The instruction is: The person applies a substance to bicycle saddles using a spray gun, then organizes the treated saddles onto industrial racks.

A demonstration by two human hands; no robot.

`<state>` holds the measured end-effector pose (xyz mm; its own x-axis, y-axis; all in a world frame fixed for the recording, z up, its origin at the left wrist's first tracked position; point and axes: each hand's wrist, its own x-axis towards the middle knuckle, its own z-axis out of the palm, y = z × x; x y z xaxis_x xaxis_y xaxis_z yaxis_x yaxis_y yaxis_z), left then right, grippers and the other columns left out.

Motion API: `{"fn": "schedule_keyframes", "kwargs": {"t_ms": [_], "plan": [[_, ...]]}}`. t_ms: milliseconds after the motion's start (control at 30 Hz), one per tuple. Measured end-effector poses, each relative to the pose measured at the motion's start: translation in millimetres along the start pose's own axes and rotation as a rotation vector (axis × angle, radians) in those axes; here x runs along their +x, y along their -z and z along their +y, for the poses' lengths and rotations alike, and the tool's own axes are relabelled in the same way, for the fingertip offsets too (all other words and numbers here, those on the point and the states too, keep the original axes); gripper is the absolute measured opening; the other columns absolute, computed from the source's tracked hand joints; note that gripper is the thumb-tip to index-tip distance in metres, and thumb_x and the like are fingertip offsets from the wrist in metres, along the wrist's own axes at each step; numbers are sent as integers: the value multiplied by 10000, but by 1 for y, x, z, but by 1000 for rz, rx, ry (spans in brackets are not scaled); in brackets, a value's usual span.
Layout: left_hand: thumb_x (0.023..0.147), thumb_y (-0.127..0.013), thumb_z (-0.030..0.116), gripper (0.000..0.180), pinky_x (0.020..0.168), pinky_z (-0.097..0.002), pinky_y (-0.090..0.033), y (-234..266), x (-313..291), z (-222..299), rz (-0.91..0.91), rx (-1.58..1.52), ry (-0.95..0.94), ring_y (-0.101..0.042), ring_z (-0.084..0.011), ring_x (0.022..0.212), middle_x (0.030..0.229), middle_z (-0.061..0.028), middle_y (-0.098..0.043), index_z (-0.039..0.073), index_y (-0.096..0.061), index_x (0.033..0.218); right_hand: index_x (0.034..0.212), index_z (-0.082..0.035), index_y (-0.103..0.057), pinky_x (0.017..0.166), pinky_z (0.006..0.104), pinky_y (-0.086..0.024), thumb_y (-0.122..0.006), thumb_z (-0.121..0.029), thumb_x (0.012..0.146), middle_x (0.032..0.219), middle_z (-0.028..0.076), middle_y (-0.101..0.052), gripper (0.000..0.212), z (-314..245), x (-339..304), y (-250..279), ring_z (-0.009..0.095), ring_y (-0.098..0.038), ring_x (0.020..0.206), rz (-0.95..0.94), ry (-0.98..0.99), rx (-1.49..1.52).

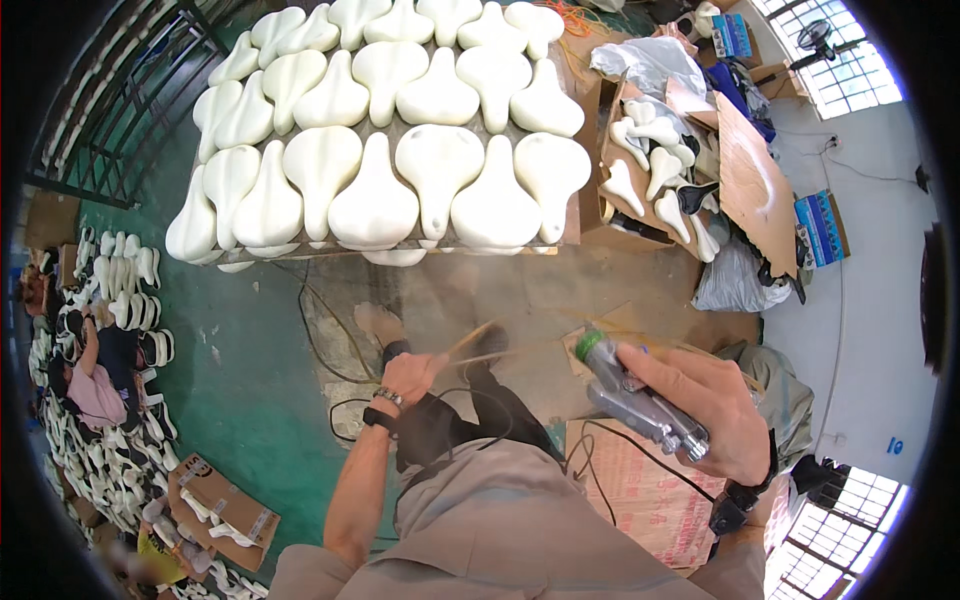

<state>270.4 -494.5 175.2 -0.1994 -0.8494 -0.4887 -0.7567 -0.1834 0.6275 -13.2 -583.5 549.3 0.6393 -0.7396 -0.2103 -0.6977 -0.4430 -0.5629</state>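
In my right hand [715, 405], a silver-grey spray gun [640, 405] with a green front end is gripped, its metal knobs toward my wrist. My left hand [412, 378] is closed around a thin yellowish hose [470, 340], blurred as it stretches toward the right. Beyond both hands, rows of cream-white bicycle saddles [435, 165] lie on a table, noses pointing alternately near and far. Neither hand touches them.
An open cardboard box [625, 150] of small saddles stands right of the table. Dark hoses [335, 310] trail over the floor near my feet. At far left, a person [95, 385] is among many saddles, behind a carton [220, 515]. A wall fan [815, 38] hangs at upper right.
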Motion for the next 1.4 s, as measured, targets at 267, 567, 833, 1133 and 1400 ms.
{"fn": "schedule_keyframes", "kwargs": {"t_ms": [267,567,833,1133,1400], "plan": [[970,-413,545,560,584,-478,-424,-13,21,13,80,-26,18,-593,-407,678,665,-180,-606,73,-668,808,1365,-20,-516,700,395,-533,-745,-40,686,991,185,-654,717,34,-15,21,348,-659,826,-77,18,8],[970,-420,526,541,587,-487,-435,-44,28,52,87,-1,-1,-604,-405,678,682,-172,-626,87,-693,811,1343,25,-525,752,408,-531,-761,-7,634,966,203,-658,748,80,-60,43,375,-659,854,62,-42,113],[960,-410,345,348,667,-509,-508,-54,22,93,-97,145,-41,-654,-400,785,889,-164,-690,146,-695,967,1345,9,-531,690,387,-529,-749,-23,666,933,178,-658,714,100,-81,33,346,-656,796,127,-21,48],[978,-409,518,543,614,-492,-458,-67,8,73,20,-3,-140,-620,-402,711,699,-185,-635,88,-694,808,1367,27,-501,678,390,-520,-757,-43,654,946,167,-659,761,71,-99,24,327,-648,795,79,18,67],[966,-413,496,524,675,-519,-487,-64,2,70,-92,8,-50,-632,-426,773,780,-206,-661,86,-698,809,1359,32,-511,666,393,-514,-704,42,652,911,186,-662,733,51,-135,24,354,-646,756,97,-128,110]]}}
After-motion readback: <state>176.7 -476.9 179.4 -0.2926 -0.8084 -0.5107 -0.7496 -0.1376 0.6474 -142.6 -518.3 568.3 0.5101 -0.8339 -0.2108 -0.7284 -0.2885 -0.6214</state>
